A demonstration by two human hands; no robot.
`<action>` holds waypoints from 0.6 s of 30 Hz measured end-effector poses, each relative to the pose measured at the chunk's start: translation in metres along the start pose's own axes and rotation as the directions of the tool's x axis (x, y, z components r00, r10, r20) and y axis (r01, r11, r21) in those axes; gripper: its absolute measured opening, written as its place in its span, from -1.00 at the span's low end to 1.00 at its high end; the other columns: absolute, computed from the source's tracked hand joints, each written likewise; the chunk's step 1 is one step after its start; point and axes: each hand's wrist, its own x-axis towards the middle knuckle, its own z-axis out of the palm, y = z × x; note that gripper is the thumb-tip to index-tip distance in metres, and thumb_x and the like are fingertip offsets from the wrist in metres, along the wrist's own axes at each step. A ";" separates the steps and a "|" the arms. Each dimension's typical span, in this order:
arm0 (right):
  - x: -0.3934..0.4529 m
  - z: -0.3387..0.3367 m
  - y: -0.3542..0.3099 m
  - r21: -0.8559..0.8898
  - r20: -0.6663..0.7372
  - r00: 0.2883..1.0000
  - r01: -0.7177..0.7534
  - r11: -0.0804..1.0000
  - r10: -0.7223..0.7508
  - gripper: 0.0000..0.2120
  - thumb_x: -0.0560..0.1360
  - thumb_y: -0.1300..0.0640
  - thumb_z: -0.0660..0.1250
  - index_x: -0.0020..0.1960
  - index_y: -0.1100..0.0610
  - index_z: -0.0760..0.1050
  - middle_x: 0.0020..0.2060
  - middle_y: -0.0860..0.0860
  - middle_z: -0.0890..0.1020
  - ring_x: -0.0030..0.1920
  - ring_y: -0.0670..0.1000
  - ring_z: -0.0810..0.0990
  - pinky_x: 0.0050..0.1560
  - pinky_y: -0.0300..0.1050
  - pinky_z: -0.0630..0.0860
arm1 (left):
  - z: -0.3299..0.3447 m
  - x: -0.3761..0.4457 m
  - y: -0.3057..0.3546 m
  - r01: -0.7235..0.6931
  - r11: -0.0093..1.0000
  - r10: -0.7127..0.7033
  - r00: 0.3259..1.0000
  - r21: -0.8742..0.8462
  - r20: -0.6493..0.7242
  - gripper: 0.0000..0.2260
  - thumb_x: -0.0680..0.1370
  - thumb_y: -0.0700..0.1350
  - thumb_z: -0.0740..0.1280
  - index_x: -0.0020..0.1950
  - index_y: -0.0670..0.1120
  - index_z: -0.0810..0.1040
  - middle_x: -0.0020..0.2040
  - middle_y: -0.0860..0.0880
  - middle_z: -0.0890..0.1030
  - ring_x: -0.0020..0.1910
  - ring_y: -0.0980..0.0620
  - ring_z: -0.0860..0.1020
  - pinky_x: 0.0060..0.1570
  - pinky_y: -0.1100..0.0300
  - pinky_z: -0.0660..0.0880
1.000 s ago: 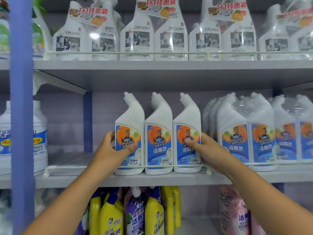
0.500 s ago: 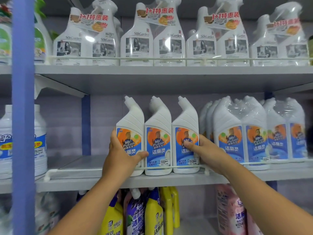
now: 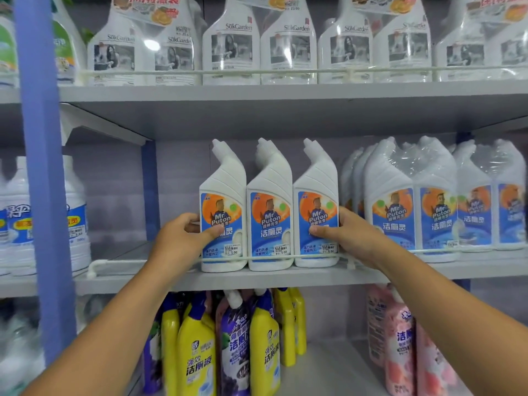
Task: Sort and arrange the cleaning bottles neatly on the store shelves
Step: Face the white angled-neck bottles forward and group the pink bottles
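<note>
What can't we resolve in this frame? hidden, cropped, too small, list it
- Left hand fingers: behind the left Mr Puton bottle; only the thumb shows on its label.
- Right hand fingers: behind the right Mr Puton bottle, head view.
- Price stickers: small print illegible.
- SukGarden spray bottles: tops cropped by the upper edge.
- Wrapped Mr Puton packs: film glare hides the count of bottles behind.

head-worn, close, facing shelves [image 3: 285, 278]
</note>
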 end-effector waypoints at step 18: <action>-0.110 0.017 0.005 -0.228 -0.535 0.812 0.125 0.965 -0.232 -0.74 0.55 0.10 0.44 0.22 0.03 0.51 0.07 -0.08 0.66 0.09 -0.12 0.64 0.09 -0.20 0.58 | 0.058 -0.144 -0.042 0.010 0.876 0.032 0.996 -0.482 0.079 -0.73 0.53 0.01 0.48 0.22 0.12 0.59 0.04 0.17 0.69 0.04 0.16 0.66 0.06 0.15 0.56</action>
